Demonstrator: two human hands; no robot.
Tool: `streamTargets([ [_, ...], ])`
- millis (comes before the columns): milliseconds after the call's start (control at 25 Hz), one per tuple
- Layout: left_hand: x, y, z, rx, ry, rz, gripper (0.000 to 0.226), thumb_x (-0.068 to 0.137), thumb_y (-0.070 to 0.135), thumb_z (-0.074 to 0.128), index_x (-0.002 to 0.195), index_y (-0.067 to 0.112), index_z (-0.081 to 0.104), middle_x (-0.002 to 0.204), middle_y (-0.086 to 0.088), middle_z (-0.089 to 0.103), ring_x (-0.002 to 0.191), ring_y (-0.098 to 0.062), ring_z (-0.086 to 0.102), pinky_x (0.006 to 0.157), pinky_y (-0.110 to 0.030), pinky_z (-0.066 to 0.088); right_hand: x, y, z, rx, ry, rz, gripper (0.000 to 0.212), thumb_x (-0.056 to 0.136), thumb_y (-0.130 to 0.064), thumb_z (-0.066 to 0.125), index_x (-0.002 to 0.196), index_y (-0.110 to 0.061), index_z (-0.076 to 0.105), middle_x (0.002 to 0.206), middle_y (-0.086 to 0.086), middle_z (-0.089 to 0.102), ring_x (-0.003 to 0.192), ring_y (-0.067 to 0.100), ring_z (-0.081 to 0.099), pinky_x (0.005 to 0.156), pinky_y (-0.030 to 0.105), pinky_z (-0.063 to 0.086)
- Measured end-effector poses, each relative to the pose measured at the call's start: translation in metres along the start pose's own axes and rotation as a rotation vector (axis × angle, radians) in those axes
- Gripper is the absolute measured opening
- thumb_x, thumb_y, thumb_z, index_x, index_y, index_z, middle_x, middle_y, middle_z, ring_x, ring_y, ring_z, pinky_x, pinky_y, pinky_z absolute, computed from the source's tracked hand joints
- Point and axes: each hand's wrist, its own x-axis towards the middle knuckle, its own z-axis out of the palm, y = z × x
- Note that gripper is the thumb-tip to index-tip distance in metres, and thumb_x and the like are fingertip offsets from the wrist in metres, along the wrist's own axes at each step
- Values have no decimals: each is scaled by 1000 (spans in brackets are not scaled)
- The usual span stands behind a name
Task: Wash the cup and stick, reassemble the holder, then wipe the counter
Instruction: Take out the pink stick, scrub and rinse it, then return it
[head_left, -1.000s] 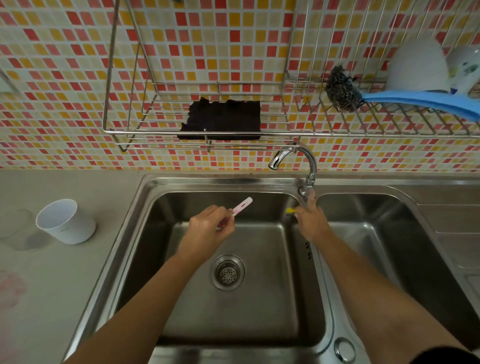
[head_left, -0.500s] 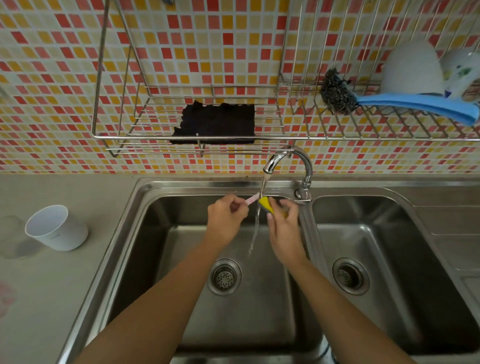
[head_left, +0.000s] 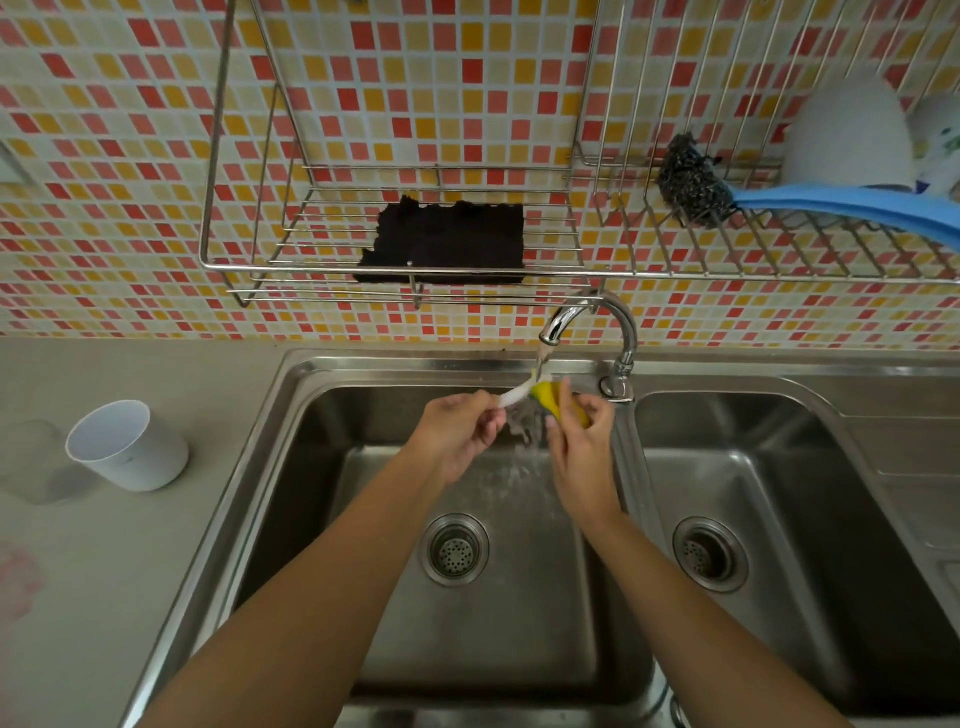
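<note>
Head view, left hand: the left hand (head_left: 457, 434) is over the left basin, its fingers (head_left: 485, 415) pinched around the lower end of the stick (head_left: 517, 396).
Head view, stick: pale and slim, it slants up to the right from the left hand, its upper end under the water stream and touching the yellow sponge (head_left: 558, 408).
Head view, right hand: the right hand (head_left: 582, 447) is just right of the stream, fingers curled around the yellow sponge and pressing it against the stick.
Head view, tap: the chrome tap (head_left: 592, 325) arches over the left basin and water runs from its spout onto the stick and sponge.
Head view, sink: the steel double sink (head_left: 291, 415) has a drain in each basin; both hands are over the left one.
Head view, cup: the white cup (head_left: 127, 447) stands tilted on the grey counter (head_left: 104, 571), left of the sink and well apart from the hands.
Head view, rack: a wire rack (head_left: 322, 267) on the tiled wall holds a black cloth (head_left: 447, 241); further right lie a steel scourer (head_left: 691, 182), a blue cloth (head_left: 852, 202) and white dishes (head_left: 847, 135).
</note>
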Motion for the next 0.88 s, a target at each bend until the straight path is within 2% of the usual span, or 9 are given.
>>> streamTargets([
  [160,-1,-5,3,124,-33,52,11,86,0,59,77,-2,63,56,-6,59,45,-5,54,46,-12,46,1,7,3,-132,-41,-185,42,94,-28,52,133,-17,42,118,-16,40,100,-12,45,91,12,41],
  [200,0,-6,4,130,-49,45,11,86,-1,59,76,-2,63,54,-5,60,44,-5,53,45,-12,46,4,11,3,-221,-29,-227,33,93,-39,53,123,-28,45,113,-16,46,92,-12,51,83,14,46],
  [280,0,-7,6,100,-50,29,10,86,-2,58,78,-4,63,53,-6,59,43,-6,53,44,-12,46,11,13,2,-203,17,-128,27,83,-62,57,101,-44,48,96,-10,53,73,-3,55,69,21,48],
  [440,4,-8,8,20,-61,-4,16,86,-2,56,71,-1,63,55,-7,55,43,-6,51,42,-11,43,19,23,8,-185,-72,-121,29,76,-76,52,95,-55,47,101,-21,54,83,4,62,74,33,53],
  [560,5,-10,8,-85,-59,-71,16,87,0,54,74,-2,63,52,-5,56,43,-6,51,41,-11,43,18,24,10,-205,-34,-73,34,75,-76,53,98,-52,45,103,-6,58,83,13,61,75,39,50],
  [680,6,-11,7,-192,-53,-142,17,88,2,53,74,-1,61,49,-4,56,41,-5,51,40,-11,43,17,16,5,-249,-100,-114,27,77,-77,48,96,-59,42,94,-30,50,81,-6,59,71,29,51],
  [760,6,-11,8,-241,-69,-210,18,90,3,50,76,-3,59,48,-4,56,38,-5,50,38,-10,42,17,12,3,-252,-71,-146,34,86,-64,50,117,-49,44,106,-32,48,96,-13,55,86,34,52],
  [800,6,-11,8,-253,-79,-238,18,90,4,49,76,-3,58,47,-4,55,37,-5,49,37,-10,41,18,12,-1,-241,-64,-166,43,92,-50,51,132,-37,41,125,-27,46,112,-10,49,98,37,47],
  [880,7,-8,8,-243,-92,-266,19,90,4,47,76,-2,57,45,-3,53,36,-4,48,36,-9,39,20,12,-2,-177,-97,-210,55,94,-22,56,144,-16,33,141,13,43,127,22,45,104,41,42],
])
